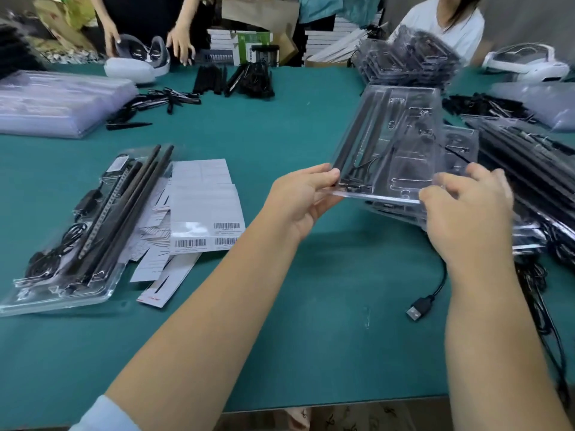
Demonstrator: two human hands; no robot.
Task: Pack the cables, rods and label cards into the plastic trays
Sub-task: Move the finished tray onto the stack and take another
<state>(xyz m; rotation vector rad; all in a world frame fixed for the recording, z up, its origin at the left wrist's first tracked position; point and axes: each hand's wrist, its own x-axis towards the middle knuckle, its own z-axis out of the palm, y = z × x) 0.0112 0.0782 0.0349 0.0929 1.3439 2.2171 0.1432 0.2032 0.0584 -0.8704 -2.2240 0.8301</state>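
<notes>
A clear plastic tray [401,144] hangs tilted above the green table, with a black rod and a thin cable showing in it. My left hand [303,197] grips its near left corner. My right hand [466,209] grips its near right edge. Under it, on the right, lies a stack of filled trays [460,150] with black rods [529,163]. At the left a packed tray [62,244] holds rods and a coiled cable. White label cards [202,209] with barcodes lie beside it. A loose USB cable [418,309] trails on the table.
Loose black rods [165,99] and cable bundles [252,79] lie at the table's far side. Bagged tray stacks [59,101] sit far left, empty trays [407,60] far right. Two people work at the far edge. The table's front edge [342,402] runs below my arms.
</notes>
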